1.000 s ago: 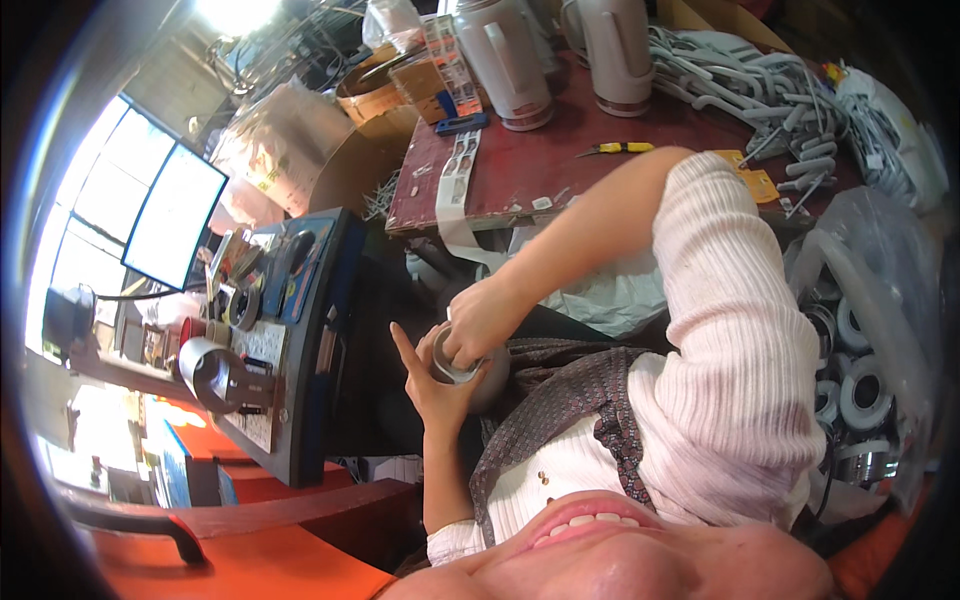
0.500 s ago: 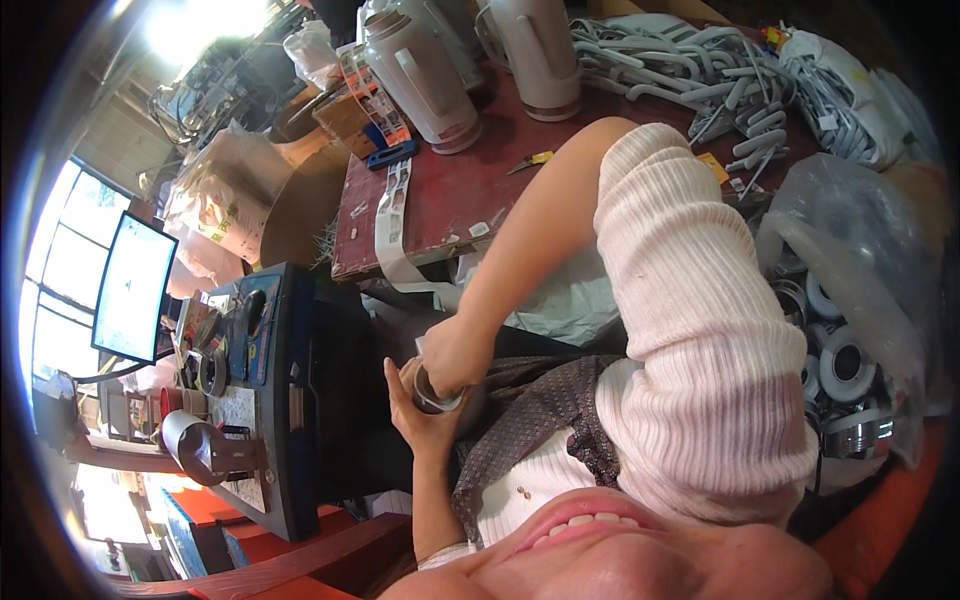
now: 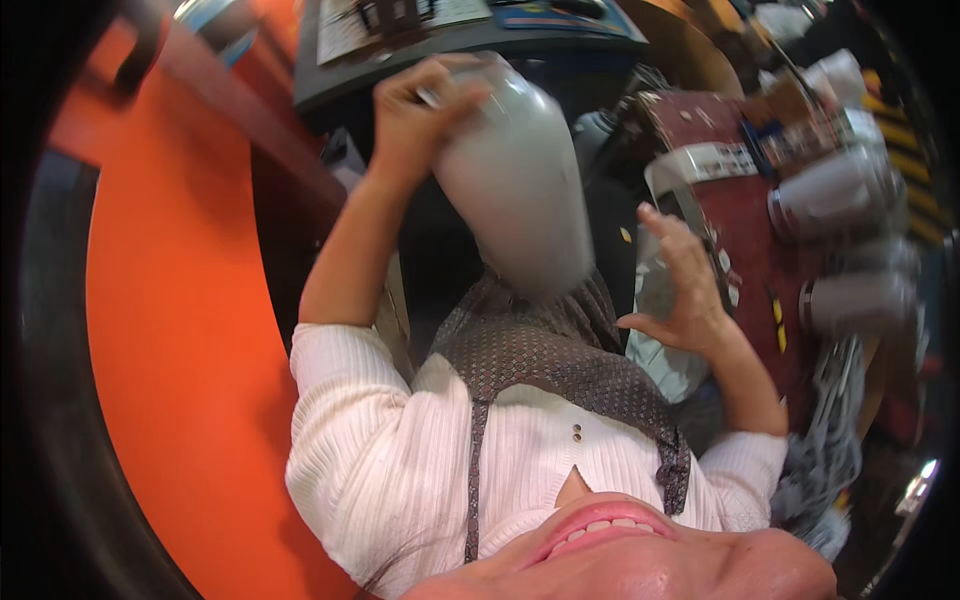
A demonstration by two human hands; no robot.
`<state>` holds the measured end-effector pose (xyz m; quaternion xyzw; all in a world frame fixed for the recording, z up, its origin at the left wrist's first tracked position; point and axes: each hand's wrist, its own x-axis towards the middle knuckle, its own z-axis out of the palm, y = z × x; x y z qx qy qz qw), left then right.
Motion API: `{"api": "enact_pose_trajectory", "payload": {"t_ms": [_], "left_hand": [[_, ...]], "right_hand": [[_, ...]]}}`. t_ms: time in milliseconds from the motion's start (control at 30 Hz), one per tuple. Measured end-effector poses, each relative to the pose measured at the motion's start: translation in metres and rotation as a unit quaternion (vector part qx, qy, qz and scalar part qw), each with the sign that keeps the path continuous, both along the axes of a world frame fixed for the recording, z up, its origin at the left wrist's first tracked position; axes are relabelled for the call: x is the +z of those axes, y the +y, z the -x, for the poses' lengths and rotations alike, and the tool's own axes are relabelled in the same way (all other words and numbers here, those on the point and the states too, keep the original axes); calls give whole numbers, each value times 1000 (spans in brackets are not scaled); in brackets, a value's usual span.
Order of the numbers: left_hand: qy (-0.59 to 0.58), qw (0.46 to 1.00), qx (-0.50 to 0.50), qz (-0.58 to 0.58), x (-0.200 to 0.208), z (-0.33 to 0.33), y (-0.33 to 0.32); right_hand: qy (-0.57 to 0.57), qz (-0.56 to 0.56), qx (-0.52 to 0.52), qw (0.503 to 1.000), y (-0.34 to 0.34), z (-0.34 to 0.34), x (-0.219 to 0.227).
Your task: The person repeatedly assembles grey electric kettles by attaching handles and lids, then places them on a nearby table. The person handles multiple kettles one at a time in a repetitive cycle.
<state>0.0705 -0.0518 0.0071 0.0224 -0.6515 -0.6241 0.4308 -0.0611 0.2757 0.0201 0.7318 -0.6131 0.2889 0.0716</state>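
A light grey thermos jug body (image 3: 525,190), smeared by motion, hangs tilted over my lap. My left hand (image 3: 412,120) is closed around its upper end, and the hand hides part of that end. To its right my right hand (image 3: 688,285) is apart from the jug, with thumb and fingers spread and nothing in them. Under the jug lies the dark patterned apron (image 3: 540,360) that I wear. Beyond my right hand stand more grey thermos jugs (image 3: 835,195) on the dark red table (image 3: 745,215).
A strip of labels (image 3: 712,162) hangs over the table's edge. A small yellow-handled tool (image 3: 778,320) lies on the table, and pale plastic handles (image 3: 835,410) are heaped farther right. At the top is a dark desk (image 3: 450,45). An orange surface (image 3: 170,330) fills the left side.
My view has swung to the left. My left hand has raised the jug from my lap. My right hand has come away from the jug's opening and spread its fingers.
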Motion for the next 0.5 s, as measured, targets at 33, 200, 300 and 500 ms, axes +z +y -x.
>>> {"api": "enact_pose_trajectory", "payload": {"t_ms": [33, 200, 300, 500], "left_hand": [[36, 983, -26, -179, -1, -5, -21], [-100, 946, 28, -308, -18, 15, -60], [31, 994, 95, -35, -8, 14, -143], [-138, 898, 380, 177, 21, 72, -306]], "right_hand": [[39, -29, 3, 999, -11, 4, -13], [-34, 52, -74, 995, -65, 50, -41], [-133, 81, -214, 964, -106, 104, -21], [238, 142, -186, 943, -318, 237, 50]]}}
